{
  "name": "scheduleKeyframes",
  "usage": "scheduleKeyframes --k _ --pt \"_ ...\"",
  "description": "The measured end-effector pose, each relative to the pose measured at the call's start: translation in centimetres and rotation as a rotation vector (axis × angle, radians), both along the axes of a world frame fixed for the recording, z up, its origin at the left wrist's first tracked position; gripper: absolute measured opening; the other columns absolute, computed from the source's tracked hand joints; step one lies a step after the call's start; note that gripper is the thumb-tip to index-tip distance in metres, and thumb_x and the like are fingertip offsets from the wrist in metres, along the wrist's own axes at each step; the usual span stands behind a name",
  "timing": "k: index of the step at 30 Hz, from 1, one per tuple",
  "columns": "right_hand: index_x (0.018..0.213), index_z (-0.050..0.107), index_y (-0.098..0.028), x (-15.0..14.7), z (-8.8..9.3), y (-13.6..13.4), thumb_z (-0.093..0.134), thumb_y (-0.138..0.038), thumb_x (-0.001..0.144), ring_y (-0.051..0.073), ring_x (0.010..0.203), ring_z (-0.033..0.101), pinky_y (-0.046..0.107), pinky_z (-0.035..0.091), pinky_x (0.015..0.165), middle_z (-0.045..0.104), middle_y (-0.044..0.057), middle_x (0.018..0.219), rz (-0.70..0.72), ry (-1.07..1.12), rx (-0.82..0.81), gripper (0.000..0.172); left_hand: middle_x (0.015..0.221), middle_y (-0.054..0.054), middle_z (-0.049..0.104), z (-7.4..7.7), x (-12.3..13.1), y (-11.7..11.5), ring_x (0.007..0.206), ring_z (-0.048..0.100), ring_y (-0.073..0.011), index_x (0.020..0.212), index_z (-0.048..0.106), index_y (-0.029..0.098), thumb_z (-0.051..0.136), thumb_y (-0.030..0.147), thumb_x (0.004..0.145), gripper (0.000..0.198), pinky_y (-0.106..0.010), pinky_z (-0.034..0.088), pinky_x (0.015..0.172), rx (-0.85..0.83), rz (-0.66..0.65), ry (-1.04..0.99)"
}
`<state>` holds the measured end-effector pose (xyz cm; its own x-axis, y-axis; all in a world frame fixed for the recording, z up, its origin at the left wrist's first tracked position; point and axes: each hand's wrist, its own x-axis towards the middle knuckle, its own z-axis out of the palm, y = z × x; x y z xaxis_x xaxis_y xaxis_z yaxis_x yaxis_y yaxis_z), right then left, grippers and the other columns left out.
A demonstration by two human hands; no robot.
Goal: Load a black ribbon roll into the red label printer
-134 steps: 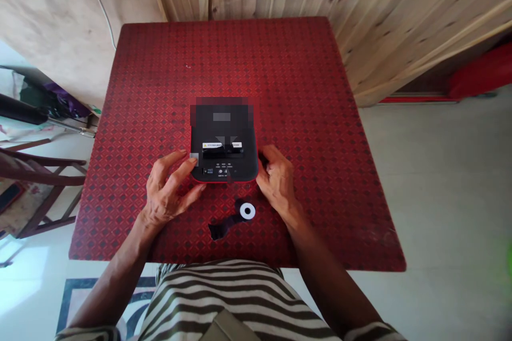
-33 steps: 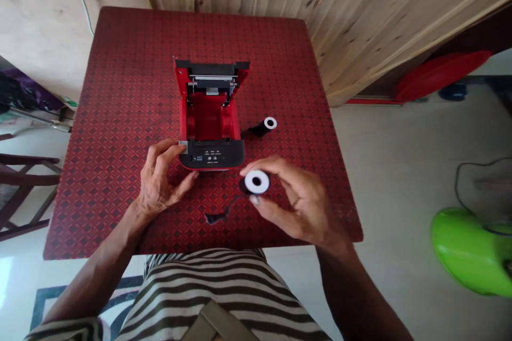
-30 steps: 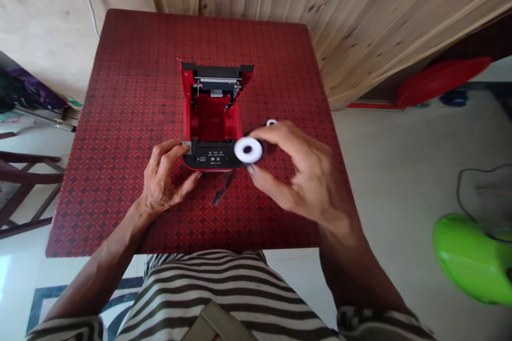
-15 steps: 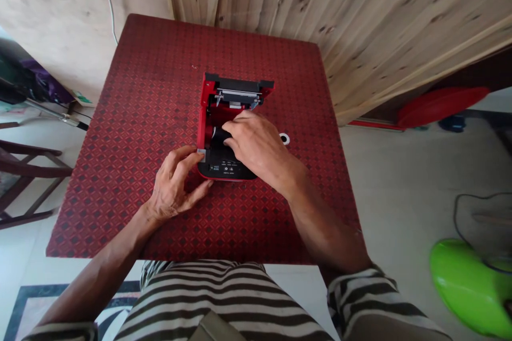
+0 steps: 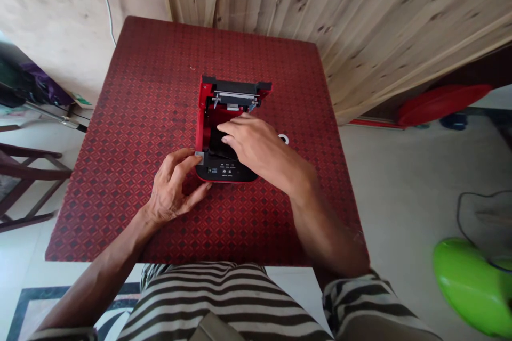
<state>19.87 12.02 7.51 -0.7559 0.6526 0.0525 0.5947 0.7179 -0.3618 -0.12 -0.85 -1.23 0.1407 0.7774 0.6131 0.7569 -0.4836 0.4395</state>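
black roll (image 5: 215, 142) now lower in printer (image 5: 224, 173) under right hand (image 5: 256, 146), grip unclear; red tablecloth (image 5: 160, 90), plank wall (image 5: 360, 10)

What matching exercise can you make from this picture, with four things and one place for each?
Things:
1. left hand
2. right hand
3. white-cored roll
4. green object

Places:
A. on the floor, far right
B. inside the open compartment of the printer
C. at the printer's front left corner
D. on the table, just right of the printer

Pairs: 1-C, 2-B, 3-D, 4-A
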Motion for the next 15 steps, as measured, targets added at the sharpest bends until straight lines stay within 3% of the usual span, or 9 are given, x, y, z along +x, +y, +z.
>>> scheduleKeyframes --k 3,7,11,13,15 --pt "0.114 0.078 -0.019 1.6 0.7 -1.3 0.063 -0.026 0.106 0.023 0.105 0.073 0.039 0.056 0.098 0.082 0.007 0.11 0.077 0.136 -0.089 0.018 0.131 -0.015 0.065 0.1 0.0 -0.1 0.121 0.067 -0.026 0.147 0.05 0.021 0.078 0.035 0.093 0.063 -0.04 0.063 0.101 -0.007 -0.001 -0.004" --pt "0.108 0.08 -0.019 2.6 -0.3 -2.5 0.069 -0.022 0.103 0.022 0.099 0.074 0.039 0.058 0.093 0.083 0.007 0.106 0.078 0.257 -0.071 0.012 0.13 -0.015 0.066 1.0 -0.1 -0.4 0.122 0.066 -0.0276 0.145 0.052 0.021 0.074 0.041 0.095 0.058 -0.044 0.062 0.101 -0.035 -0.007 -0.066" --pt "0.108 0.078 -0.019 2.7 -1.7 -3.0 0.064 -0.017 0.105 0.019 0.096 0.074 0.036 0.059 0.092 0.083 0.005 0.103 0.04 0.415 -0.005 0.014 0.133 -0.013 0.065 4.0 -0.7 0.8 0.122 0.065 -0.0281 0.145 0.054 0.023 0.068 0.048 0.099 0.055 -0.048 0.06 0.103 -0.1 -0.005 -0.159" --pt "0.105 0.078 -0.02 2.6 -1.9 -3.4 0.062 -0.017 0.106 0.02 0.096 0.073 0.037 0.059 0.091 0.083 0.005 0.102 0.023 0.417 0.052 0.016 0.133 -0.011 0.064 6.0 -1.1 2.9 0.118 0.065 -0.0259 0.148 0.053 0.027 0.065 0.051 0.1 0.055 -0.047 0.06 0.101 -0.102 0.016 -0.157" --pt "0.101 0.078 -0.021 2.5 -2.0 -4.0 0.06 -0.016 0.106 0.021 0.096 0.07 0.039 0.058 0.089 0.081 0.006 0.101 -0.008 0.38 0.156 0.019 0.145 -0.012 0.059 7.6 -1.5 5.9 0.13 0.061 -0.0275 0.156 0.046 0.025 0.059 0.056 0.103 0.062 -0.044 0.059 0.103 -0.074 -0.004 -0.098"
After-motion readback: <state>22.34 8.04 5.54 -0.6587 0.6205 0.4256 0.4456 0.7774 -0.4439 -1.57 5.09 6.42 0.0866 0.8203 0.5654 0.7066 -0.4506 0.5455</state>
